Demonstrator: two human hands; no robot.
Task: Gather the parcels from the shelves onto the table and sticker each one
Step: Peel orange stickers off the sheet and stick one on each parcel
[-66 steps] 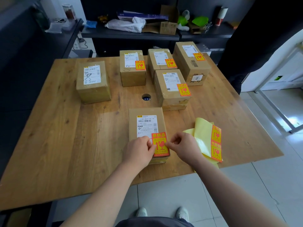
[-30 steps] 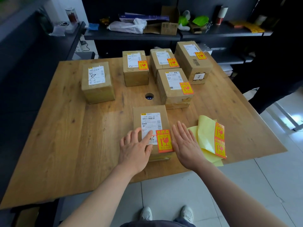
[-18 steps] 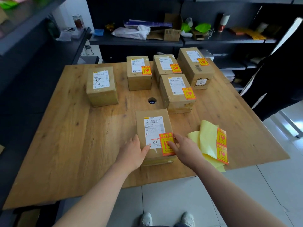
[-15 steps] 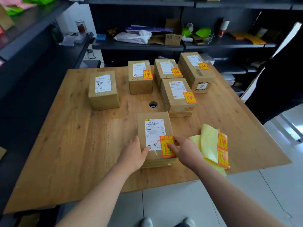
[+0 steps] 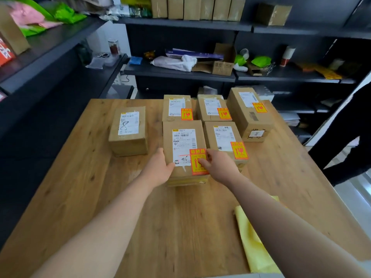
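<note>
Dark shelving (image 5: 180,24) bkgd; wood table (image 5: 180,217); pale floor (image 5: 359,197).

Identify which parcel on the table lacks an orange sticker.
The leftmost parcel, set apart: only a white shipping label; the rest carry orange stickers.

I grip the near parcel (image 5: 183,145): brown cardboard, white label with black print, orange-red sticker (image 5: 198,161) with yellow marks. At 10 o'clock the left parcel (image 5: 128,131): brown, white label, black scribble. Under them the table (image 5: 80,177): tan wood grain, dark knots. At 5 o'clock the sheets (image 5: 255,247): plain yellow. At 12 o'clock the shelves (image 5: 180,74): black.
</note>
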